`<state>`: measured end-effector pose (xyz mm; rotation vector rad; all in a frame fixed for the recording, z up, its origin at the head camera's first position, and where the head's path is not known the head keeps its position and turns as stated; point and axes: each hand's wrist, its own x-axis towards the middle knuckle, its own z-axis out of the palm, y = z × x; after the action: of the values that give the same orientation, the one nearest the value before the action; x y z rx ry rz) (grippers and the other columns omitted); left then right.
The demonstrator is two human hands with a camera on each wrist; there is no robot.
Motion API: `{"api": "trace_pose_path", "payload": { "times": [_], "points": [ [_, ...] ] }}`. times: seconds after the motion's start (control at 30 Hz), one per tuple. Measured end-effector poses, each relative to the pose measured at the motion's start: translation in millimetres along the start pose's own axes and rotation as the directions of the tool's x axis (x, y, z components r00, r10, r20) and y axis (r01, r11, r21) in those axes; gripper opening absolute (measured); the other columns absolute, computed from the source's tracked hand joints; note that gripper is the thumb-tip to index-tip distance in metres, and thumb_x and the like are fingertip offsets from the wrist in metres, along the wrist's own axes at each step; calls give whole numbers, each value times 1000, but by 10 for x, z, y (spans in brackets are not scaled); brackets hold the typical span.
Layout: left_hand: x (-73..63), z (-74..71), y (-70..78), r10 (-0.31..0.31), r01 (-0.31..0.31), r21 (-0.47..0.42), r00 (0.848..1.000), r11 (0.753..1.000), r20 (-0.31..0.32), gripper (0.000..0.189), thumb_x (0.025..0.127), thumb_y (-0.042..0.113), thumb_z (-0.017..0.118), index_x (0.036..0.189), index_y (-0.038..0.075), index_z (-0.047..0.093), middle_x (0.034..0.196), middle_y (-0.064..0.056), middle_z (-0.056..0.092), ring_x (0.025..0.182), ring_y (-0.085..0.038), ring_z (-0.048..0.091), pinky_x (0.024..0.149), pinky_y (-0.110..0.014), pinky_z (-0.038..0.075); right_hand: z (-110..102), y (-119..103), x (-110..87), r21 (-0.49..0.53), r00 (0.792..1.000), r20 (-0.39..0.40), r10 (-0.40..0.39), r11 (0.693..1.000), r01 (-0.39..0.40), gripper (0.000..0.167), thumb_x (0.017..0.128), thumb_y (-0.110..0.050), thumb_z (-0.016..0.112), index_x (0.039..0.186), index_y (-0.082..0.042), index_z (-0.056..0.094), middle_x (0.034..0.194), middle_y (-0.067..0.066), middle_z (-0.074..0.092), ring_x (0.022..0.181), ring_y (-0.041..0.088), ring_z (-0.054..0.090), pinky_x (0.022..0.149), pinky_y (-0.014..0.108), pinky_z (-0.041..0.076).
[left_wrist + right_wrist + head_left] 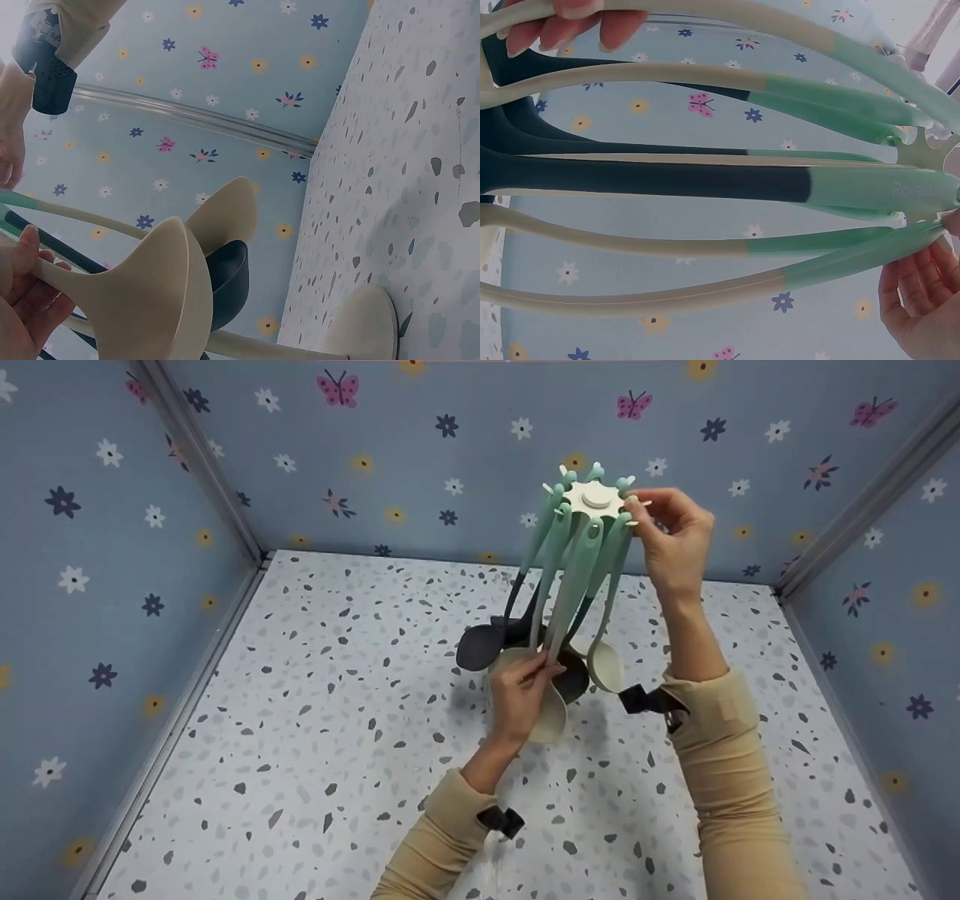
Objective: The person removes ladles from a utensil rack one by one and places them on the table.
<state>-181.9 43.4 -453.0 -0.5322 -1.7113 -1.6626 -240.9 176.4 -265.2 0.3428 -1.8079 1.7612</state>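
A cream utensil stand [596, 497] with a hooked round top carries several kitchen utensils with mint handles [576, 566]. In the head view my left hand [517, 701] pinches the stem of a cream cooking utensil [551, 716] whose wide head flares out; the left wrist view shows this head [150, 300] large beside the fingers. Up at the hooks, my right hand [679, 540] pinches the handle end of a cream ladle [606, 666], thumb and fingertips right at the stand's top. Dark heads, one a dark spoon [480, 647], hang behind and beside them.
The stand's round base [367, 322] rests on a speckled white tabletop [337, 720]. Blue flowered panels [465, 457] rise at the back and both sides, with metal strips [202, 457] along their corners.
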Motion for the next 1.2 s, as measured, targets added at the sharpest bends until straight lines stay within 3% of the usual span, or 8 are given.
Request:
{"api": "trace_pose_path", "payload": {
  "times": [0.23,0.47,0.63,0.87,1.2],
  "points": [
    [-38,-102,-18,-8,8,8,1000,1000,-14,15,74,3,70,85,-7,68,78,-13,65,74,-18,61,62,-24,50,-2,-6,2,11,1000,-5,9,1000,-9,4,78,4,63,78,2,67,73,7,60,61,12,50,56,18,45],
    [-45,-295,-49,-48,49,46,998,998,-38,15,76,6,68,87,-3,69,78,-11,65,66,-15,60,56,-23,49,6,9,-10,-50,995,7,-101,994,101,10,79,4,61,83,13,63,71,2,60,59,11,51,55,19,46],
    [-62,-449,-111,-73,79,83,995,993,-66,18,75,1,67,91,-7,67,75,-13,65,62,-19,61,53,-23,49,2,-7,-3,6,1000,-3,-26,1000,26,4,78,5,62,78,4,66,72,7,60,61,13,51,56,18,46],
    [-96,-665,-234,-173,181,129,983,975,-67,16,76,-7,64,91,-11,65,77,-20,64,66,-26,63,54,-31,51,-3,-7,-2,-14,1000,-2,-14,1000,14,5,78,3,63,81,7,65,72,6,59,61,13,50,56,18,45],
    [-146,-975,-444,-281,291,237,957,927,-79,14,78,2,66,89,-6,67,76,-11,66,64,-18,62,58,-26,51,0,-9,-1,10,1000,3,-1,1000,1,4,78,4,63,80,4,66,72,7,59,62,13,52,57,18,47]
  ]
}}
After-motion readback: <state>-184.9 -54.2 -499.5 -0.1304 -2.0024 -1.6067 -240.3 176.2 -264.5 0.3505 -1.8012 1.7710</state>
